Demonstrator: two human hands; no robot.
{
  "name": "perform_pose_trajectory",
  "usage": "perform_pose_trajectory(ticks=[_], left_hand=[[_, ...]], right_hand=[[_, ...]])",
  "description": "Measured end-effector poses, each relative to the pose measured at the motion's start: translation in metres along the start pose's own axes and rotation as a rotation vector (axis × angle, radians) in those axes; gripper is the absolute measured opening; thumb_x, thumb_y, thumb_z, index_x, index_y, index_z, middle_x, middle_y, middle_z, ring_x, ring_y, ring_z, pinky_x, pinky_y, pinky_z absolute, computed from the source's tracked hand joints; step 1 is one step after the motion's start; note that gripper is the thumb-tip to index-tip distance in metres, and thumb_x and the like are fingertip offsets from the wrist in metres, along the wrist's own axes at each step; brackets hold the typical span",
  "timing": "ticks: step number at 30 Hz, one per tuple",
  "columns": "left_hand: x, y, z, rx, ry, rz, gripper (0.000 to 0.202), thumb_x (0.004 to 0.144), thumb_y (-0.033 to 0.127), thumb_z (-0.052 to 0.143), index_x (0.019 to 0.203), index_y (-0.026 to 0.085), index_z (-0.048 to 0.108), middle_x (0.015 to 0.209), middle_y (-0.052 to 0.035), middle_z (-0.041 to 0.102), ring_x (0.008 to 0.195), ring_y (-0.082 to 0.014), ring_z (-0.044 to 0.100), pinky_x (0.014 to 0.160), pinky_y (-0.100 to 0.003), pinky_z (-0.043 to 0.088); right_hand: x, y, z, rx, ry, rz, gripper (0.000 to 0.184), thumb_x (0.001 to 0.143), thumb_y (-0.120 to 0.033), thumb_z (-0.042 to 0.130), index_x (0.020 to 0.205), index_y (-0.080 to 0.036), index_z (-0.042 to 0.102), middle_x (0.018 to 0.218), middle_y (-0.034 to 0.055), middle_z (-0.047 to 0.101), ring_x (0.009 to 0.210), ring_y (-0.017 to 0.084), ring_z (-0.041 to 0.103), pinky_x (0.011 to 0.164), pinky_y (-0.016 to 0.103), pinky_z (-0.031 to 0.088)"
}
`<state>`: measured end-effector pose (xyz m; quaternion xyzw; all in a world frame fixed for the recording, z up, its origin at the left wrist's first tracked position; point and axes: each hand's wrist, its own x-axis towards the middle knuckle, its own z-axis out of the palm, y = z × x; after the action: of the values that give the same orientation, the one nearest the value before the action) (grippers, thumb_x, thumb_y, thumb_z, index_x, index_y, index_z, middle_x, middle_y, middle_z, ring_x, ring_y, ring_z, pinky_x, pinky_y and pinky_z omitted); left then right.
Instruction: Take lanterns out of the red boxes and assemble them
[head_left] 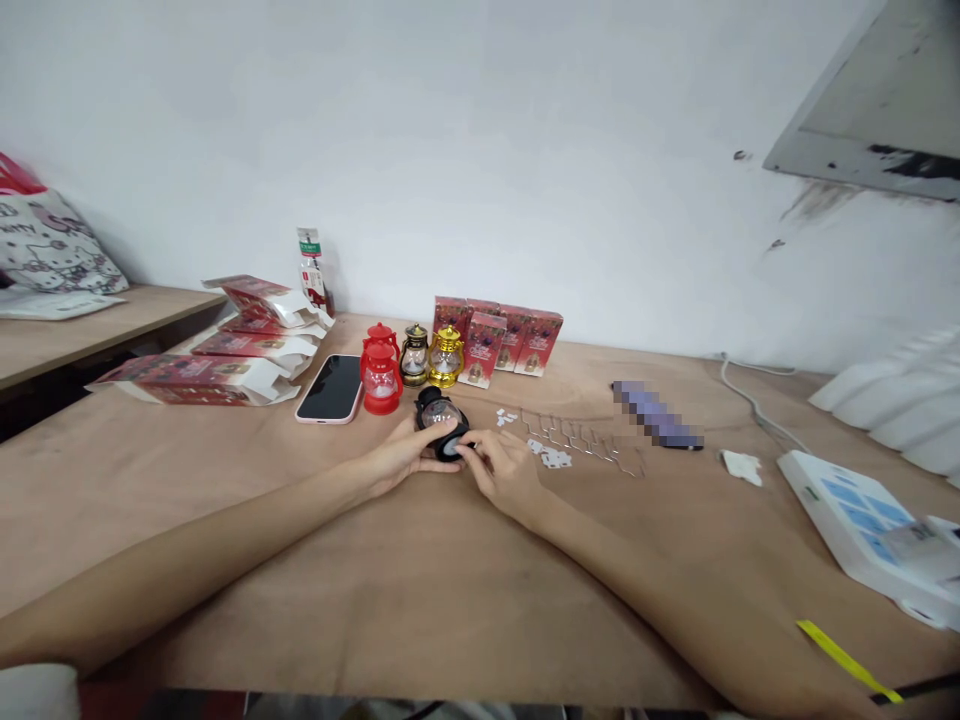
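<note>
A small black toy lantern [441, 418] lies tipped on the wooden table [420, 580], held between both hands. My left hand [405, 452] grips its left side with thumb and fingers. My right hand [504, 470] pinches its base from the right. Just behind stand a red lantern [381, 372], a dark bronze lantern [414, 355] and a gold lantern [446, 357], all upright in a row.
A phone [331, 388] lies face up left of the red lantern. Flattened red boxes [225, 365] are piled at left, upright red boxes [499, 340] behind. Small white tabs [553, 458] lie to the right, with a white box [862, 515] and cable [750, 395] beyond.
</note>
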<state>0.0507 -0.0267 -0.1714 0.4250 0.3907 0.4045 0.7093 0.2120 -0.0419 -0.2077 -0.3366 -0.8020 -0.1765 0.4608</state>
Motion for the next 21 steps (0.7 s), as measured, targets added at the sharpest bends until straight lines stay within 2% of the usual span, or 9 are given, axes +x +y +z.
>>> perform_pose_trajectory(ticks=[6,13,21], left_hand=[[-0.0014,0.0005,0.0018,-0.008,0.014,0.009,0.037,0.069,0.027,0.075,0.099,0.015,0.057,0.109,-0.0122,0.062,0.090,-0.0212,0.063,0.080,-0.046,0.056],[-0.0004,-0.0001,0.0037,-0.020,0.033,0.001,0.036,0.070,0.027,0.074,0.099,0.014,0.057,0.105,-0.0116,0.063,0.085,-0.0191,0.064,0.079,-0.044,0.057],[0.0014,-0.0011,0.0031,-0.037,0.025,0.007,0.036,0.069,0.028,0.074,0.098,0.014,0.058,0.103,-0.0120,0.064,0.089,-0.0210,0.064,0.081,-0.045,0.056]], right_hand=[[0.0016,0.0009,0.0005,-0.011,-0.003,-0.014,0.020,0.092,-0.023,0.044,0.078,-0.018,0.057,0.056,-0.0016,0.062,0.047,0.010,0.051,0.053,0.023,0.037],[0.0002,0.0030,0.0008,-0.050,-0.027,-0.008,0.021,0.092,-0.025,0.043,0.080,-0.018,0.058,0.057,-0.0006,0.062,0.049,0.011,0.053,0.054,0.023,0.038],[0.0016,0.0056,0.0041,-0.076,-0.005,-0.079,0.018,0.093,-0.020,0.042,0.082,-0.018,0.056,0.062,-0.0003,0.065,0.051,0.010,0.054,0.055,0.025,0.035]])
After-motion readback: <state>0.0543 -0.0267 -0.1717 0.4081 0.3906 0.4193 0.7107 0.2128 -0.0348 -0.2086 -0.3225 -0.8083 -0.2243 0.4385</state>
